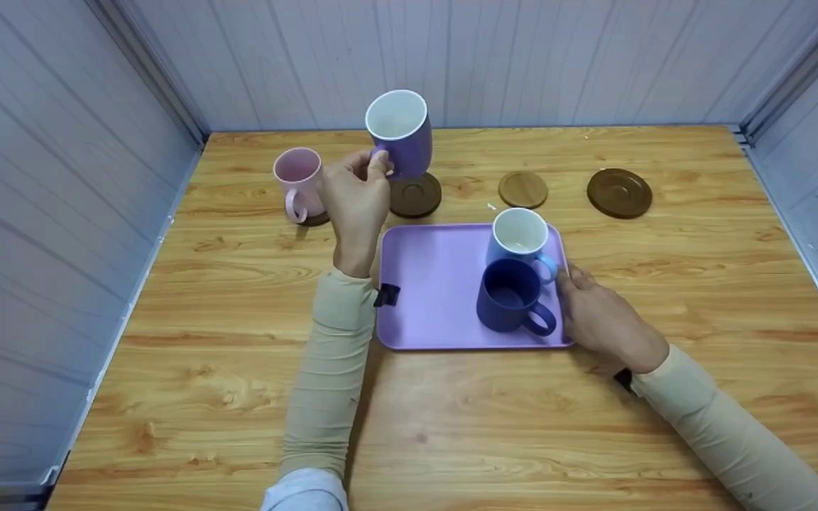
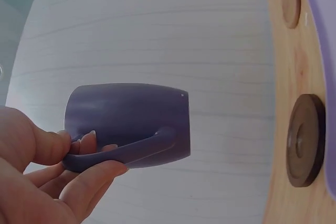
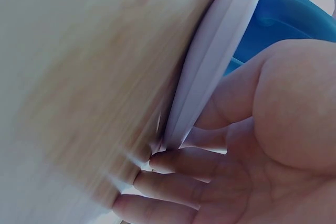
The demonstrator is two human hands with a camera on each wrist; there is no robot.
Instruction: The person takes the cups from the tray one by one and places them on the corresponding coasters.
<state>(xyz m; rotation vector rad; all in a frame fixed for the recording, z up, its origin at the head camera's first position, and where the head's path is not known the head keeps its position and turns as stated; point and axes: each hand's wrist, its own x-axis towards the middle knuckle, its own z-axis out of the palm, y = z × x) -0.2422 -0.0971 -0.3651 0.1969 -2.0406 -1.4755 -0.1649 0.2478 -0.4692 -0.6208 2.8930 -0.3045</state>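
Note:
My left hand [image 1: 359,202] holds a purple mug [image 1: 412,145] with a white inside, pinching its handle [image 2: 126,153] between thumb and fingers. The mug is raised over a dark wooden coaster [image 1: 415,204]. My right hand [image 1: 604,316] grips the right edge of a lilac tray [image 1: 430,284], its thumb over the rim and fingertips low beside the tabletop. On the tray's right side stand a light blue mug [image 1: 501,245] and, in front of it, a dark blue mug [image 1: 498,309], their handles toward my right hand.
At the left, a pink mug [image 1: 309,188] stands on a dark coaster [image 1: 317,219]. Behind the tray lie a light wooden coaster [image 1: 522,189] and, farther right, another dark coaster [image 1: 620,192]. Pale panel walls [image 1: 522,64] border the wooden table [image 1: 238,397] at the back and sides.

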